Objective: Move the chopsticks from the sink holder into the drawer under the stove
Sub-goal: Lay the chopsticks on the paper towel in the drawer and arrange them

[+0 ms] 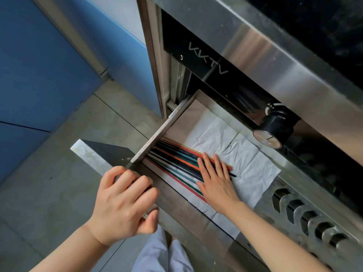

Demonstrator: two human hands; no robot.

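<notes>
The steel drawer (157,134) under the stove stands pulled out, lined with white paper (251,165). Several coloured chopsticks (176,161), red, orange, teal and black, lie side by side along its left side. My right hand (216,181) rests flat on top of them with the fingers spread, covering their near ends. My left hand (125,201) is curled over the drawer's front panel (88,154), thumb underneath the edge.
A black stove knob (273,128) juts out just above the drawer's right side. A row of vent slots (306,214) runs along the stove front at lower right. Blue cabinet doors (39,65) stand to the left over a grey tiled floor (49,193).
</notes>
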